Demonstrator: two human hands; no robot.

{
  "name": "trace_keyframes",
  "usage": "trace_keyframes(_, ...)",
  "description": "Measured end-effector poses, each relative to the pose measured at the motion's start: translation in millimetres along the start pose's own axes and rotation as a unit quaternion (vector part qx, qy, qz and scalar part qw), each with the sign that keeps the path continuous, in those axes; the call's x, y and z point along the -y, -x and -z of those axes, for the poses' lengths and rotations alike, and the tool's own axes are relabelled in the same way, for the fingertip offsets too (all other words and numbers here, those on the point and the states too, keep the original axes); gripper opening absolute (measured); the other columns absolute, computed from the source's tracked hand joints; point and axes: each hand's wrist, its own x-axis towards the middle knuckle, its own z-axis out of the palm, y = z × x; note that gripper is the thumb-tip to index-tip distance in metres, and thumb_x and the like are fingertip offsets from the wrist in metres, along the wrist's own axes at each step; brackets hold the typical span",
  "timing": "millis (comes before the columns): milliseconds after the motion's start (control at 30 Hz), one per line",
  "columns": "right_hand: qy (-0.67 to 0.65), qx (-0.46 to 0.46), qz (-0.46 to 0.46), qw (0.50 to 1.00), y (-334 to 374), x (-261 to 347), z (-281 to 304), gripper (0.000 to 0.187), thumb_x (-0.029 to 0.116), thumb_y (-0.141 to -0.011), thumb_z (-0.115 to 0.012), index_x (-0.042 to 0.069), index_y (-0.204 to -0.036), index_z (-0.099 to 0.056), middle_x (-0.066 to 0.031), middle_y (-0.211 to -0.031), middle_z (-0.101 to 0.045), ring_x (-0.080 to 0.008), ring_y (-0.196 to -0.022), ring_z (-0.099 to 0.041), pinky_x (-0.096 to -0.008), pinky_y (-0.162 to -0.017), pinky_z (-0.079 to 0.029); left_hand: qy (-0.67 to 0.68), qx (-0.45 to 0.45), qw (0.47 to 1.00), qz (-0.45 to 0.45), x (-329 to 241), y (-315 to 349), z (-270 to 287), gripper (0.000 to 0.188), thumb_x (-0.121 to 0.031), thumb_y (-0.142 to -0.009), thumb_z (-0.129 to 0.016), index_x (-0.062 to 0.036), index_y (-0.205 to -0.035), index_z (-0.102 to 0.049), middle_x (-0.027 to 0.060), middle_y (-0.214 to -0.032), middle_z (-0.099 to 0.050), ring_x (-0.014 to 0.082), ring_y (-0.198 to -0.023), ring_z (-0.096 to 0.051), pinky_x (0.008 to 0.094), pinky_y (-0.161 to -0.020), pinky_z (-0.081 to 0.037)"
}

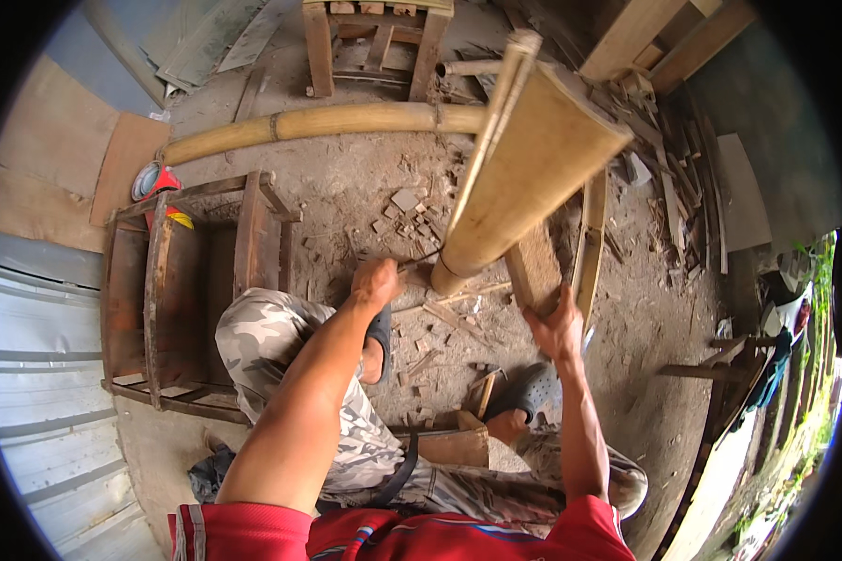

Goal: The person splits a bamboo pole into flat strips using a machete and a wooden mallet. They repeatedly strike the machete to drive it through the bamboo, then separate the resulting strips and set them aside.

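Note:
A thick bamboo culm (533, 154) rises at a slant in front of me, its lower end near the dirt floor. Along its left side a narrow split strip (482, 154) stands slightly apart from it. My left hand (376, 282) is closed around the handle of a knife; its thin dark blade (425, 255), seen edge-on, reaches to the culm's left side near the lower end. On the other side, my right hand (556, 325) grips a wooden block (535, 268) beside the culm. The block's far end is close to the bamboo; whether they touch I cannot tell.
A long bamboo pole (346, 120) lies across the floor beyond. Left stands a wooden frame (157, 309) with a red can (166, 179) behind it. A wooden stool (376, 47) is at the back. Wood chips (412, 213) litter the ground; scrap wood (678, 178) lines the right.

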Motion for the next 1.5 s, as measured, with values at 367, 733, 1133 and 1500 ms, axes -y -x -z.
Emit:
trace_keyframes(367,-0.258,-0.1,0.024,0.961,-24,29,32,0.072,0.029,-0.075,-0.078,-0.004,-0.124,-0.036,-0.0256,-0.101,-0.063,-0.0363,-0.08,-0.068,-0.0464,-0.077,-0.057,-0.001,-0.013,1.0,0.001,-11,13,12,0.036,-0.036,-0.084,-0.068,-0.0013,-0.093,-0.072,0.0234,-0.091,-0.071,0.0398,-0.086,-0.07,0.0465,-0.077,-0.056)
trace_keyframes(733,-0.136,0.017,-0.039,0.99,-35,36,72,0.07,0.031,-0.075,-0.079,-0.006,-0.123,-0.044,-0.0247,-0.095,-0.066,-0.0345,-0.086,-0.068,-0.0442,-0.077,-0.056,0.008,-0.003,1.0,0.01,-2,12,16,0.033,-0.028,-0.081,-0.068,0.0012,-0.094,-0.073,0.0261,-0.094,-0.07,0.0422,-0.09,-0.069,0.0484,-0.08,-0.055)
trace_keyframes(1133,0.051,0.207,-0.045,0.976,-11,-48,-56,0.081,0.038,-0.07,-0.079,-0.005,-0.127,-0.042,-0.0305,-0.103,-0.065,-0.0448,-0.1,-0.065,-0.0469,-0.081,-0.053,-0.063,0.026,0.998,-0.006,-1,4,-2,0.02,-0.018,-0.083,-0.069,0.0008,-0.088,-0.073,0.0233,-0.095,-0.071,0.0384,-0.09,-0.071,0.0439,-0.078,-0.057)
trace_keyframes(1500,-0.065,0.119,-0.232,0.963,21,-46,-58,0.077,0.05,-0.07,-0.076,-0.005,-0.118,-0.049,-0.0318,-0.105,-0.066,-0.0444,-0.101,-0.065,-0.046,-0.088,-0.051,0.017,0.032,0.998,0.059,-10,5,-9,0.019,-0.017,-0.085,-0.066,-0.0022,-0.093,-0.075,0.0237,-0.098,-0.071,0.0389,-0.095,-0.07,0.0442,-0.08,-0.057)
